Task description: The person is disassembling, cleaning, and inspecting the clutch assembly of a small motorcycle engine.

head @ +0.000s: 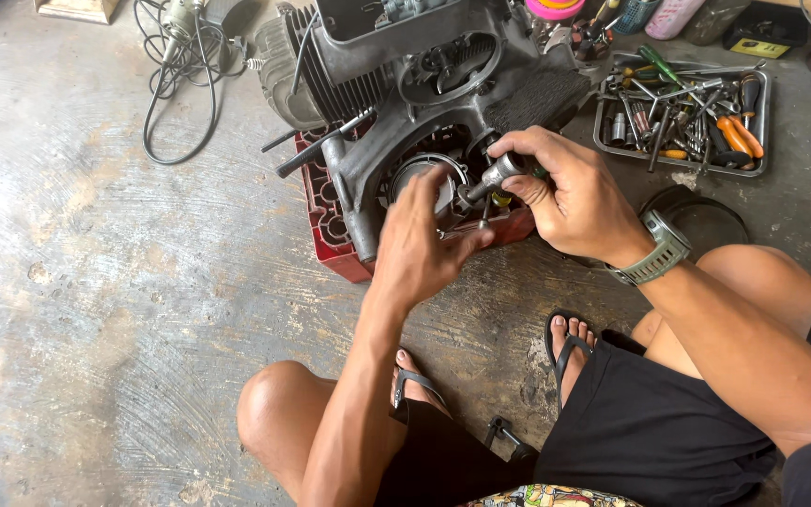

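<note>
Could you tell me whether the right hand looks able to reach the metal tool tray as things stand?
Probably yes. The metal tool tray lies on the floor just beyond the right hand, with nothing between them. But that hand grips a socket driver at the engine, so it would have to let go first.

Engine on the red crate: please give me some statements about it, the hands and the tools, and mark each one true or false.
1. The right hand holds a metal socket tool against the engine. True.
2. The left hand rests on the concrete floor. False: it is raised at the engine's round opening.
3. The engine sits on a red crate. True.
4. The metal tool tray lies to the left of the engine. False: it lies to the right.
5. A watch is on the right wrist. True.
</note>
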